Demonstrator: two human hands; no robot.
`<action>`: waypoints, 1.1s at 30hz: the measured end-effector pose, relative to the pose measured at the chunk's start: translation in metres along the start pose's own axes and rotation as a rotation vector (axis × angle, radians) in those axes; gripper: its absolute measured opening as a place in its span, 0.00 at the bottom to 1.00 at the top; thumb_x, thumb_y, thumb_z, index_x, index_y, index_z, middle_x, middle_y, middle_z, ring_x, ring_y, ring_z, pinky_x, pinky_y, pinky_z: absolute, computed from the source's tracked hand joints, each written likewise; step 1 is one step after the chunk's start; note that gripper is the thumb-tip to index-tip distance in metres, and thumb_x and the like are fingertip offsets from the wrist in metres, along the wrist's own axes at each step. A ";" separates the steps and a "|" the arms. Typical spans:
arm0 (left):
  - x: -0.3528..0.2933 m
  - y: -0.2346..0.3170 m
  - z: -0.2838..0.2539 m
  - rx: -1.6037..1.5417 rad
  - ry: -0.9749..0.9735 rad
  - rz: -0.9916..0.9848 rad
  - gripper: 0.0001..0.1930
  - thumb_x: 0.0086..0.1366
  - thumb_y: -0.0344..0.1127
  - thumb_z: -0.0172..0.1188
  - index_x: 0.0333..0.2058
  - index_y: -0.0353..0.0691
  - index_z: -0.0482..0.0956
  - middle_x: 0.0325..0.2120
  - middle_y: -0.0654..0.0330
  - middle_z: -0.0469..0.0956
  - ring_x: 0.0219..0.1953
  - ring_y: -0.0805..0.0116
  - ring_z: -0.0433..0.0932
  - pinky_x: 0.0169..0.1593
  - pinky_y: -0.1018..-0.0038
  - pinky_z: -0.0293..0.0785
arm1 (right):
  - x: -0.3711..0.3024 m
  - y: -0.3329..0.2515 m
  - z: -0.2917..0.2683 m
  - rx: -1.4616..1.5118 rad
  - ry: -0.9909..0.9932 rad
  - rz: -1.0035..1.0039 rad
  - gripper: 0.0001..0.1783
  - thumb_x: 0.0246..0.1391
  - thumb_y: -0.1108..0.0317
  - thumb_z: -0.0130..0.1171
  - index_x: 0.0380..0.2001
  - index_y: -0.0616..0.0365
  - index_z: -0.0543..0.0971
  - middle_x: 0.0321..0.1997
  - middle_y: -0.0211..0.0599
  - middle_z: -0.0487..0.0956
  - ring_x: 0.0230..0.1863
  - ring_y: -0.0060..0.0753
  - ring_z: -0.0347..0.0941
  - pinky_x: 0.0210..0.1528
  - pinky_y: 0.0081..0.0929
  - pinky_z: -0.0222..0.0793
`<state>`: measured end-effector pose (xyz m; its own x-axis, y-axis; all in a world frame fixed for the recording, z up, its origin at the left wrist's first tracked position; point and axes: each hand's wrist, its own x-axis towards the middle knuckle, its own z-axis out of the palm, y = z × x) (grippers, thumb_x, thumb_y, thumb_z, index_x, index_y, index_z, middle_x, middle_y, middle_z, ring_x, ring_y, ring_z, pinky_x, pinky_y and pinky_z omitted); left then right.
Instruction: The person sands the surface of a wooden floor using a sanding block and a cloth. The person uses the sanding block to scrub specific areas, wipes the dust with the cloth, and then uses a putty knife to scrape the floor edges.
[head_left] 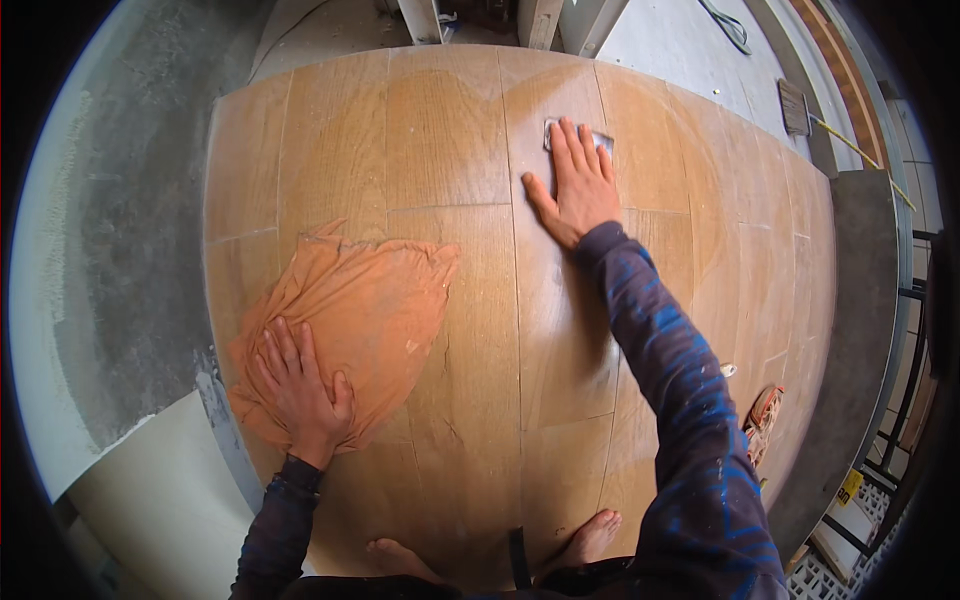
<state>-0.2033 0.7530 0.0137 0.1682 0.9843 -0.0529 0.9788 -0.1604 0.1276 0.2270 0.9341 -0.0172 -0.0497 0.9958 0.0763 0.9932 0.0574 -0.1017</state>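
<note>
A floor of light-brown, wood-grained planks (470, 330) fills the middle of the room, dusted with pale streaks and smears. Along its left side runs a rough, mottled grey concrete surface (160, 200), with a smooth cream-coloured surface (165, 490) at the lower left. On the left part of the planks lies a crumpled orange cloth (395, 310), spread out in a loose, uneven patch. The left hand (305, 390) rests on its lower left part, palm down, the fingers extended with slight gaps between them and the thumb set apart; the cloth lies beneath the hand, with no fold gathered in the fingers. At the lower edge, to the right of the cloth, stand two bare feet (595, 538). Beyond them, the right hand (580, 195) reaches toward the far end of the planks and lies over a small, flat, grey piece (604, 145); its fingers are straight and close together, the thumb stretched wide. What the palm covers cannot be told. Farther right lie a dark cable (730, 30), a red-and-white shoe (764, 420) and a stiff-bristled brush (794, 106). A dark grey ledge (860, 290) borders the planks on the right, with a black metal railing (905, 380) past it.
</note>
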 end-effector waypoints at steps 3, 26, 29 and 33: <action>0.005 0.001 0.005 0.000 0.002 0.018 0.46 0.64 0.46 0.56 0.79 0.37 0.55 0.82 0.42 0.45 0.82 0.36 0.42 0.80 0.38 0.36 | 0.085 0.040 -0.015 -0.019 0.061 0.164 0.50 0.71 0.34 0.41 0.81 0.61 0.54 0.87 0.47 0.51 0.88 0.51 0.40 0.86 0.49 0.34; -0.005 -0.017 0.000 0.060 0.009 -0.019 0.46 0.64 0.47 0.56 0.78 0.38 0.56 0.81 0.43 0.46 0.82 0.36 0.42 0.79 0.38 0.35 | -0.035 -0.053 -0.017 0.056 -0.023 -0.213 0.43 0.72 0.44 0.44 0.80 0.61 0.56 0.85 0.48 0.55 0.87 0.53 0.44 0.85 0.51 0.40; 0.001 -0.006 0.003 0.044 0.012 -0.009 0.46 0.64 0.47 0.56 0.78 0.38 0.56 0.81 0.43 0.46 0.82 0.37 0.42 0.79 0.38 0.35 | -0.089 -0.043 -0.035 0.052 -0.114 -0.288 0.44 0.71 0.43 0.46 0.80 0.61 0.57 0.85 0.47 0.56 0.86 0.53 0.46 0.84 0.52 0.40; 0.005 -0.003 0.008 0.004 0.040 0.020 0.45 0.64 0.47 0.56 0.78 0.38 0.57 0.81 0.43 0.46 0.82 0.37 0.43 0.79 0.38 0.36 | 0.001 -0.014 -0.018 -0.038 0.056 -0.138 0.45 0.70 0.43 0.49 0.80 0.60 0.57 0.85 0.47 0.56 0.86 0.54 0.46 0.84 0.53 0.40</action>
<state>-0.2041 0.7576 0.0057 0.1831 0.9830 -0.0103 0.9757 -0.1804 0.1246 0.2154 0.9334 0.0024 -0.1813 0.9731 0.1425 0.9806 0.1899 -0.0488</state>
